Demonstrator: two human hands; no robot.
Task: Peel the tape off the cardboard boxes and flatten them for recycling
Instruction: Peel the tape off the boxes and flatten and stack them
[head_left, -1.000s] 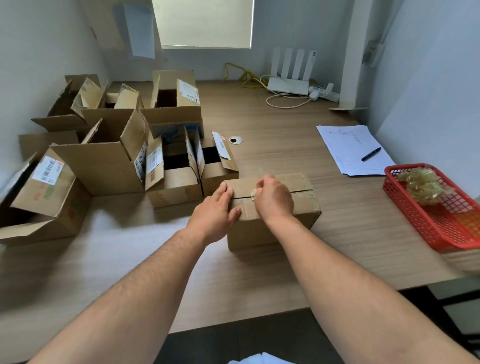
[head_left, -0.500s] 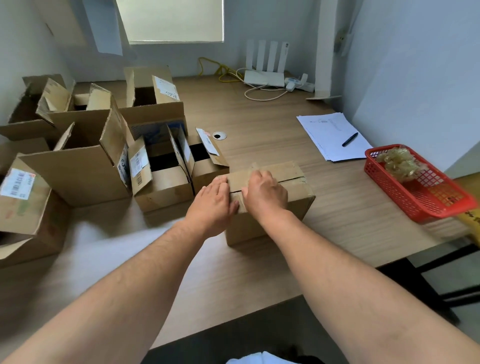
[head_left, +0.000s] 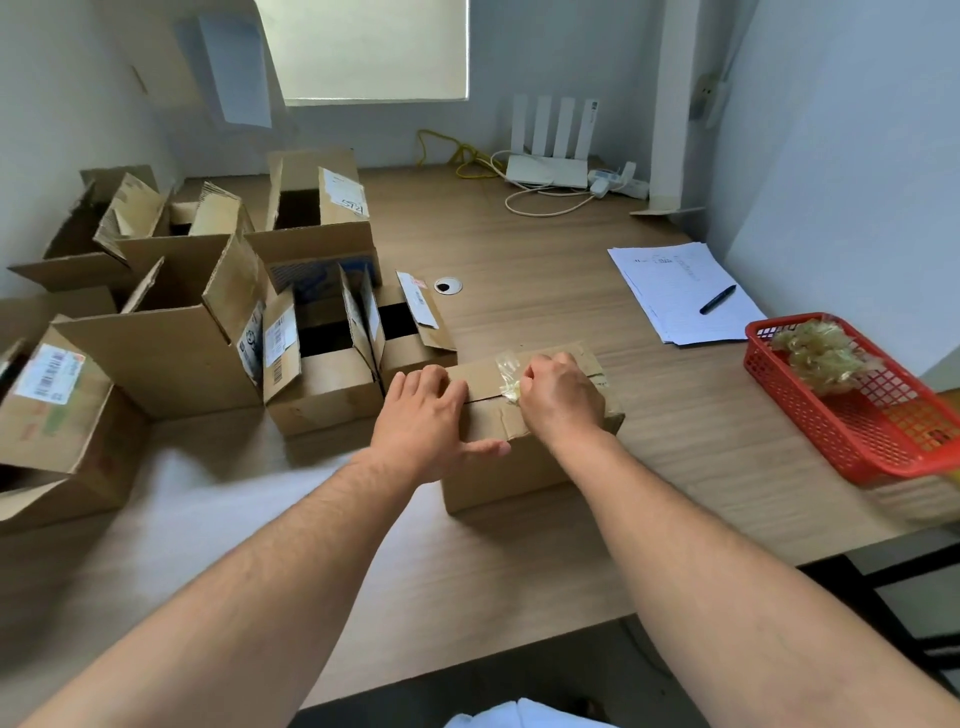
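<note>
One tape strip (head_left: 508, 375) pinched by right fingers (head_left: 542, 365).

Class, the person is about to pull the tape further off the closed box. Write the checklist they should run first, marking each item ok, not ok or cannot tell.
1. Box steadied: ok, the left hand presses flat on the near left corner of the box.
2. Tape gripped: ok, the right hand pinches a lifted end of clear tape at the top seam.
3. Seam freed: not ok, the top flaps lie closed.
4. Place for waste: ok, the red basket stands on the table to the right, with a wad of tape in it.
5. Tape underneath the box: cannot tell, hidden.
</note>
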